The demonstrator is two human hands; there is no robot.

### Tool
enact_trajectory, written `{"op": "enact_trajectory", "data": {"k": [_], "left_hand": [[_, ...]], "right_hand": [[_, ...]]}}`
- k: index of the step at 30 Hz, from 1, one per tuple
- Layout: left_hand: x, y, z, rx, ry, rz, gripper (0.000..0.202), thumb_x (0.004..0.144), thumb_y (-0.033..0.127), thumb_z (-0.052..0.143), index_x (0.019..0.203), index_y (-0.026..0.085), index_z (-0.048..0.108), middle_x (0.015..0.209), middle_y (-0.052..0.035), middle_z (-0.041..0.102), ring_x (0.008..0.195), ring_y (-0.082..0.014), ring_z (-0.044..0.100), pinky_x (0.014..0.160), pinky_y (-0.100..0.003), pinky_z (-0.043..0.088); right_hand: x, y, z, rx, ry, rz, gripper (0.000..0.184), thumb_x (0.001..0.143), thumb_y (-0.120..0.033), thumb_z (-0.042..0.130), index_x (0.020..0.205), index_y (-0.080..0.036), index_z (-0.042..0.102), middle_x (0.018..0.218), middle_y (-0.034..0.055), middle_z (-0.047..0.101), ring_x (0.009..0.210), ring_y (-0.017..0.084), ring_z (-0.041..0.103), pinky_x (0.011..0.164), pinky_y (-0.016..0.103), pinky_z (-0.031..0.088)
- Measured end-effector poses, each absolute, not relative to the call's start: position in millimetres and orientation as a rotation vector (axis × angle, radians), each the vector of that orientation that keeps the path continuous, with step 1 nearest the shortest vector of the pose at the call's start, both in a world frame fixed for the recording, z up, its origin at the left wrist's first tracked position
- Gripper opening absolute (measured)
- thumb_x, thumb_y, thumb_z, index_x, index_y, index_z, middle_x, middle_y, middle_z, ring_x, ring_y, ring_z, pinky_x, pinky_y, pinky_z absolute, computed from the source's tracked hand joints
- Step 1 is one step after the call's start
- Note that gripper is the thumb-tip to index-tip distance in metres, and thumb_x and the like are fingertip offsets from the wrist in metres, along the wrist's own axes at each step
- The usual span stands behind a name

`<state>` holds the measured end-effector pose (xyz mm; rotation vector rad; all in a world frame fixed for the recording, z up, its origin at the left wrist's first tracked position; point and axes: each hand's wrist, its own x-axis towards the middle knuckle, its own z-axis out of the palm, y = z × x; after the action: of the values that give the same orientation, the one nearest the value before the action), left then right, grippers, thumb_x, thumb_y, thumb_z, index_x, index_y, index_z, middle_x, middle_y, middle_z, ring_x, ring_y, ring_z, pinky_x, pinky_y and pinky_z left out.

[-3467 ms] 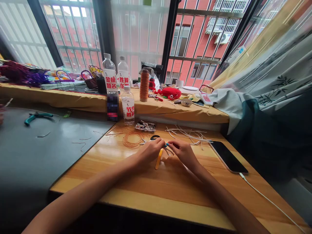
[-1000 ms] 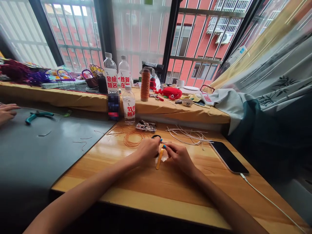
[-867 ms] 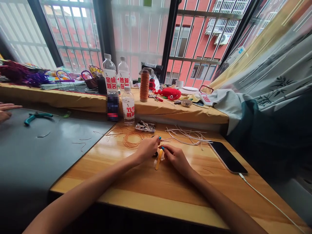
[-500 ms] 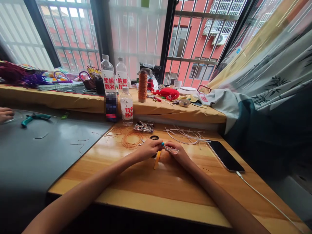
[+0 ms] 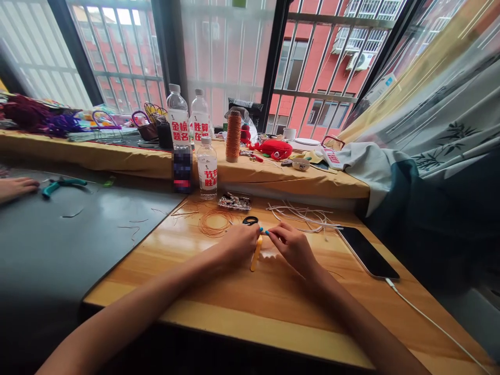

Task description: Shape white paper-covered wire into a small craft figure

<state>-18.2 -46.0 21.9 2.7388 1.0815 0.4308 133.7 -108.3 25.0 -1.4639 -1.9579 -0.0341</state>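
My left hand [image 5: 242, 242] is closed, its thumb and finger pinched above the wooden table. What sits in this pinch is too small to make out. My right hand [image 5: 292, 245] meets it from the right, thumb and index finger also pinched together, the fingertips nearly touching the left ones. Under my left hand lies a pair of scissors with black handles [image 5: 250, 221], partly hidden. A narrow orange-yellow strip [image 5: 255, 259] sticks out below the fingers on the tabletop. A coil of thin copper-coloured cord [image 5: 213, 224] rests just beyond my left hand.
White strands [image 5: 302, 217] and a charging phone [image 5: 367, 252] lie on the right. Behind are a clear box of small parts [image 5: 234, 201], a water bottle [image 5: 207, 169] and a thread spool [image 5: 233, 136]. Another person's hand [image 5: 19, 188] rests near teal pliers [image 5: 62, 185] at left.
My right hand has turned and its fingers now pinch close to my left fingertips. The clear loop that showed at the right hand is out of sight. The view has shifted slightly left.
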Motion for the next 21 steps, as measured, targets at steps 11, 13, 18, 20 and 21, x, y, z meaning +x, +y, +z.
{"op": "enact_trajectory", "data": {"k": [11,13,18,20,21], "left_hand": [[-10,-38,20,1.808,0.737,0.895,0.032,0.081,0.038,0.029,0.062,0.016,0.043,0.049,0.0051,0.032,0.045,-0.0074,0.030,0.044,-0.018,0.024],[-10,-40,22,1.690,0.639,0.866,0.032,0.078,0.042,0.033,0.062,0.015,0.041,0.048,0.0064,0.027,0.043,-0.0064,0.024,0.042,-0.018,0.021],[-12,-41,25,1.679,0.496,0.763,0.035,0.074,0.046,0.039,0.059,0.015,0.039,0.050,0.0061,0.030,0.043,-0.0053,0.023,0.041,-0.018,0.019],[-14,-40,25,1.790,0.513,0.744,0.034,0.075,0.044,0.039,0.058,0.015,0.041,0.052,0.0049,0.034,0.045,-0.0055,0.027,0.043,-0.018,0.021],[-16,-39,25,1.862,0.525,0.730,0.034,0.076,0.043,0.038,0.058,0.014,0.043,0.053,0.0043,0.036,0.047,-0.0058,0.029,0.044,-0.018,0.022]], "right_hand": [[118,-111,23,-1.290,-1.703,0.277,0.019,0.079,-0.023,0.043,0.086,-0.019,0.060,0.083,0.0049,0.059,0.074,0.015,0.054,0.067,0.026,0.042],[119,-109,19,-1.300,-1.657,0.377,0.019,0.079,-0.025,0.045,0.085,-0.018,0.060,0.079,0.0042,0.057,0.061,0.013,0.052,0.056,0.024,0.042],[124,-101,11,-1.266,-1.630,0.637,0.023,0.078,-0.031,0.045,0.083,-0.017,0.062,0.058,-0.0012,0.050,0.041,0.007,0.039,0.040,0.020,0.035],[129,-97,10,-1.244,-1.687,0.614,0.023,0.078,-0.031,0.045,0.079,-0.017,0.063,0.060,-0.0009,0.049,0.043,0.007,0.041,0.041,0.020,0.036],[132,-96,10,-1.229,-1.726,0.565,0.023,0.079,-0.031,0.044,0.079,-0.018,0.063,0.063,-0.0002,0.050,0.045,0.008,0.042,0.042,0.020,0.037]]}}
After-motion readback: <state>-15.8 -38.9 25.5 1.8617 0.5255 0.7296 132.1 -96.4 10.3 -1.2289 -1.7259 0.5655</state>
